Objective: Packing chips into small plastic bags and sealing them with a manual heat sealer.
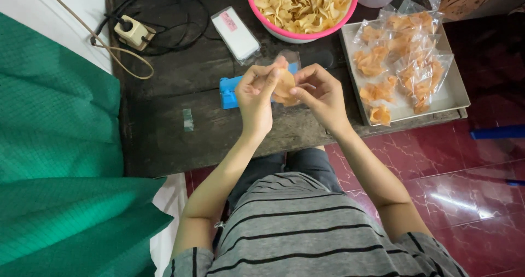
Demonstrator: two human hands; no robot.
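Head view: left hand (256,99) and right hand (322,94) pinched shut from both sides on a clear bag (285,85) of chips, light, crinkly, slippery, contents brittle, best held by the film edge above the fingertips.

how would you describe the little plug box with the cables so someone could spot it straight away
Start at the dark wooden board in front of the person and go to its far left corner, away from the pink bowl of chips. There sits a small cream plug box, ringed by looped black cable. It is the only thing there with a round black plug on top.
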